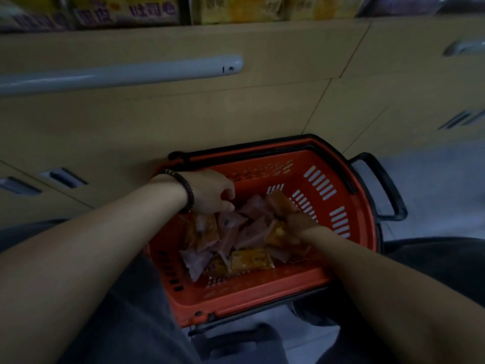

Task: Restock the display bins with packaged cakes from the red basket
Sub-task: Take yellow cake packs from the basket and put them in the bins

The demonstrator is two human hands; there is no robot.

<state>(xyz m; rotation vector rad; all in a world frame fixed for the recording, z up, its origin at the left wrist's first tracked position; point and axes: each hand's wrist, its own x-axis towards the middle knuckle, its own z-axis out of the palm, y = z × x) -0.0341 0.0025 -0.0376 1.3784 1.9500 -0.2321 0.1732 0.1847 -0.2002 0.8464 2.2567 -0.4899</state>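
We look down at the red basket (262, 287), which sits on the floor between our knees and against the beige cabinet front (183, 114). Both our hands are inside it. Our left hand (210, 193), with a dark beaded bracelet (187, 191) on the wrist, is curled above the near-left part of the pile, fingers bent inward; we cannot tell whether it has hold of a pack. Our right hand (294, 222) is closed on an orange-yellow pack (278, 203) at the right side of the pile, the pack sticking up past the fingers. The packaged cakes (236, 240), pink ones and orange-yellow ones, lie loose and overlapping on the basket bottom. The basket's black handle (385, 190) stands out to the right. A pale grey rail (118, 74) runs along the cabinet, and above it at the top edge are yellow and purple packets (236, 9) on display.
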